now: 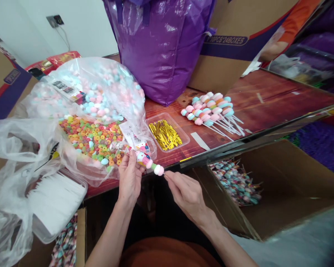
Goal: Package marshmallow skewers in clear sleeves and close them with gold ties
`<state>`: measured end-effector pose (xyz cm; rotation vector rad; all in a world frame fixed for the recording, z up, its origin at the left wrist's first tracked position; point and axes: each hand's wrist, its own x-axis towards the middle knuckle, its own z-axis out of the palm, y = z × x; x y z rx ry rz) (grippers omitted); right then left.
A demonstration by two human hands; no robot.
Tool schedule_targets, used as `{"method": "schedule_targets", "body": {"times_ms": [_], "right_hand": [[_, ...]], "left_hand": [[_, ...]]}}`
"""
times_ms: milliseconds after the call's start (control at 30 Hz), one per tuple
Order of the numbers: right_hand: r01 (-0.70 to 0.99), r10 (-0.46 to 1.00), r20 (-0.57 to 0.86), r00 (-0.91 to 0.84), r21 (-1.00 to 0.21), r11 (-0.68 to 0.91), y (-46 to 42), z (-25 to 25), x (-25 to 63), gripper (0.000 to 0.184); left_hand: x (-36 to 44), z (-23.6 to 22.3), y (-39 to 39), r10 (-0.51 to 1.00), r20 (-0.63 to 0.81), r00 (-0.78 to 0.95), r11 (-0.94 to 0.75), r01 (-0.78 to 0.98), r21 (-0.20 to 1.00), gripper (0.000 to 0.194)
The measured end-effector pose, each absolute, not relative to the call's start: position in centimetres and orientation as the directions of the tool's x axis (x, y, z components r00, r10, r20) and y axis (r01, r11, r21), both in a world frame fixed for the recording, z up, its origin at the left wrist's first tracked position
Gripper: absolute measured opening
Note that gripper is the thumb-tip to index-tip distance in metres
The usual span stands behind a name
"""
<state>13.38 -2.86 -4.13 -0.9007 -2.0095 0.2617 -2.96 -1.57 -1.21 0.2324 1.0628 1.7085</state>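
A skewer of pink, white and green candies [158,170] is held between both hands, just over the table's front edge. My right hand [187,190] pinches its stick end, fingers curled. My left hand [130,173] pinches a clear printed wrapper [140,155] that covers the skewer's far end. Beyond the left hand lie ring-shaped gummies [96,139] in orange, yellow and green inside an opened plastic bag. Gold twist ties [165,134] fill a shallow clear tray [186,138]. Several finished-looking candy skewers [211,107] with white sticks rest in a pile to the right.
A big clear bag of pastel marshmallows [100,85] and a purple bag [158,48] stand behind. White sticks [57,200] fill a box at left. Below right, an open carton [292,185] holds wrapped skewers [236,181]. A person's orange sleeve [300,22] shows at upper right.
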Motion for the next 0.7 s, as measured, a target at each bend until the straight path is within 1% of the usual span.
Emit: {"method": "schedule_targets", "body": {"times_ms": [67, 167, 233, 300, 400, 467, 500, 600, 700], "right_hand": [[0.482, 0.698, 0.636, -0.328, -0.523, 0.703, -2.7, -4.2, 13.7, 0.021], [0.459, 0.748, 0.575, -0.331, -0.595, 0.660, -2.5, -4.0, 14.2, 0.022], [0.439, 0.780, 0.513, -0.358, -0.645, 0.625, -2.5, -3.8, 14.4, 0.022], [0.415, 0.828, 0.404, -0.390, -0.725, 0.549, -2.6, -3.4, 14.5, 0.022], [0.347, 0.886, 0.155, -0.437, -0.880, 0.325, -2.7, -2.7, 14.4, 0.023], [0.263, 0.888, -0.023, -0.460, -0.958, 0.112, -2.8, -2.2, 14.3, 0.027], [0.212, 0.878, -0.098, -0.469, -0.977, 0.004, -2.8, -2.1, 14.2, 0.028], [0.054, 0.841, -0.244, -0.482, -0.967, -0.250, -2.7, -2.0, 14.1, 0.032], [-0.084, 0.823, -0.309, -0.477, -0.916, -0.393, -2.6, -2.3, 13.9, 0.034]], "left_hand": [[-3.2, -1.2, -1.5, 0.853, -0.336, -0.399, -0.022, -0.671, 0.741, 0.038], [-3.6, -1.1, -1.5, 0.885, -0.322, -0.335, 0.040, -0.636, 0.771, 0.040], [-3.7, -1.0, -1.5, 0.904, -0.299, -0.305, 0.060, -0.602, 0.796, 0.041], [-3.7, -1.0, -1.5, 0.917, -0.273, -0.291, 0.056, -0.584, 0.810, 0.039], [-3.6, -1.1, -1.6, 0.926, -0.261, -0.272, 0.058, -0.581, 0.812, 0.036], [-3.7, -1.2, -1.6, 0.927, -0.267, -0.262, 0.066, -0.587, 0.807, 0.035], [-3.7, -1.3, -1.6, 0.927, -0.272, -0.257, 0.071, -0.595, 0.801, 0.035], [-3.9, -1.4, -1.7, 0.926, -0.289, -0.244, 0.078, -0.625, 0.777, 0.035], [-3.8, -1.5, -1.6, 0.927, -0.289, -0.239, 0.077, -0.634, 0.770, 0.034]]}}
